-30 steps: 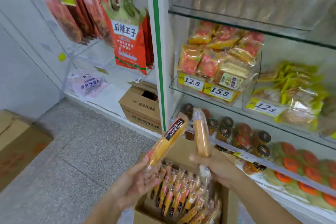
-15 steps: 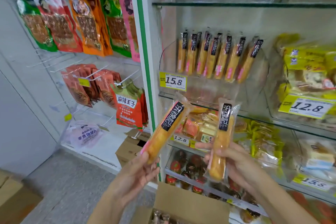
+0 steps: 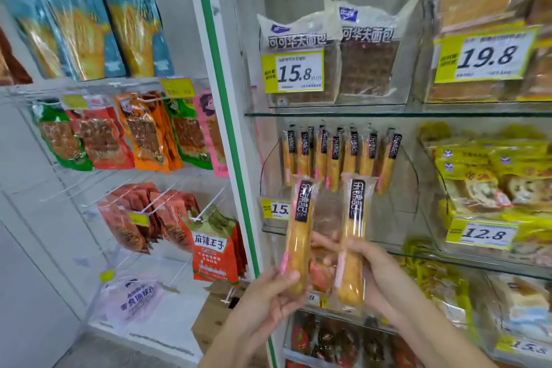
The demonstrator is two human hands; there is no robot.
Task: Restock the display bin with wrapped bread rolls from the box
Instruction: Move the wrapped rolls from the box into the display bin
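I hold two long golden bread rolls in clear wrappers with black labels, both upright. My left hand (image 3: 268, 290) grips the lower end of the left roll (image 3: 298, 236). My right hand (image 3: 370, 272) grips the right roll (image 3: 352, 245) around its lower half. Both rolls stand just in front of the clear display bin (image 3: 415, 182) on the middle glass shelf, where several identical rolls (image 3: 337, 158) stand in a row at the back. The supply box is out of view.
A green-edged white post (image 3: 227, 128) divides the glass shelves from hanging snack packs (image 3: 125, 131) on the left. Price tags (image 3: 294, 70) front the bins. Yellow packs (image 3: 490, 176) fill the bin to the right. A cardboard box (image 3: 215, 314) sits low by the post.
My view rose from the box of rolls on the floor to the shelves. Both hands lifted their rolls up toward the bin and turned them upright, side by side.
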